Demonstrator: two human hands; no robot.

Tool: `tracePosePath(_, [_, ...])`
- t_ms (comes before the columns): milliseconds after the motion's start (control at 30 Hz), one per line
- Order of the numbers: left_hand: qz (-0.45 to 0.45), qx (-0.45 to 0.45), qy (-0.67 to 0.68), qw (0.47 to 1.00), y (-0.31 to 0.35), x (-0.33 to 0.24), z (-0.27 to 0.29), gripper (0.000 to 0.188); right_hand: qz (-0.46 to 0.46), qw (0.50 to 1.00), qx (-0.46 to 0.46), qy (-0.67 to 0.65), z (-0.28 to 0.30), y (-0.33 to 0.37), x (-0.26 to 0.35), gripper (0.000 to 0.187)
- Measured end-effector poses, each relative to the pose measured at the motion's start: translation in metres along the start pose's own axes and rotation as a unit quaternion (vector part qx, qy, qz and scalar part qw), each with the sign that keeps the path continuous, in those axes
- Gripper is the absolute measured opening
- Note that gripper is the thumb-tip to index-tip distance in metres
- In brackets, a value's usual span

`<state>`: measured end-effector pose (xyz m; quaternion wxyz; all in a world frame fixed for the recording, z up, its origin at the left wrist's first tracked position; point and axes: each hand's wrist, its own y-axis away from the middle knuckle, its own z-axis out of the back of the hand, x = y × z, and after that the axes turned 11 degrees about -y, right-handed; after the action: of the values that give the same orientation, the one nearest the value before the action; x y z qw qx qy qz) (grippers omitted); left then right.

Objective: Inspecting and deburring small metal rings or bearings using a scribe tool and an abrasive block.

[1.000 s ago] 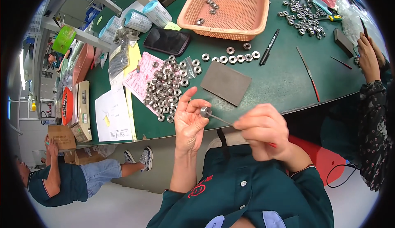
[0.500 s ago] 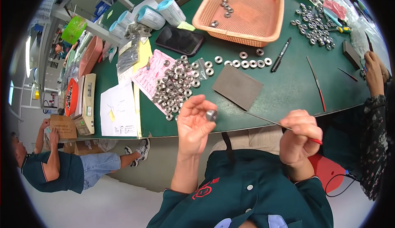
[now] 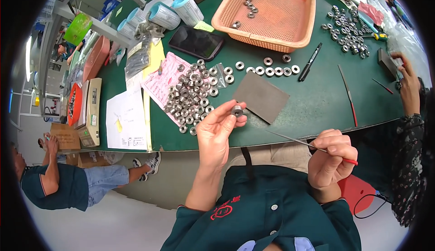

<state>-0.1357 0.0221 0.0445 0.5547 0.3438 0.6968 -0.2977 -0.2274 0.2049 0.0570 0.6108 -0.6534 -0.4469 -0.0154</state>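
Observation:
My left hand (image 3: 218,135) pinches a small metal ring (image 3: 237,111) between thumb and fingers, its bore facing up towards me. In my right hand (image 3: 332,158) is a thin needle file (image 3: 294,139) with a red handle, its tip pointing left and staying apart from the ring. Just beyond my left hand lies a flat grey-brown block (image 3: 262,97). To its left, a heap of metal rings (image 3: 192,92) rests partly on a pink sheet (image 3: 158,81). A short row of rings (image 3: 270,71) lies beyond the block.
An orange basket (image 3: 267,43) holding a few rings stands at the back. A black marker (image 3: 311,62), another red-handled file (image 3: 348,95) and a phone (image 3: 197,42) lie on the green table. More rings (image 3: 346,29) are at the far right, near a co-worker's hand (image 3: 409,86).
My left hand has turned the ring so its hole now shows, and the fingers close round it more. The file has dipped slightly in my right hand. The co-worker's hand has shifted.

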Motion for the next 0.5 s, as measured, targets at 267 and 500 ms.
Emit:
tracePosePath(267, [0.045,-0.011,0.011,0.999,-0.0020,0.0031,0.0001,0.024,-0.011,1.000,0.001,0.003,0.0014,0.0046,-0.0036,0.011])
tracePosePath(500, [0.073,-0.007,-0.011,0.997,-0.0084,0.0067,-0.0060,0.023,-0.019,1.000,-0.007,0.014,0.0068,0.0019,-0.0041,0.011])
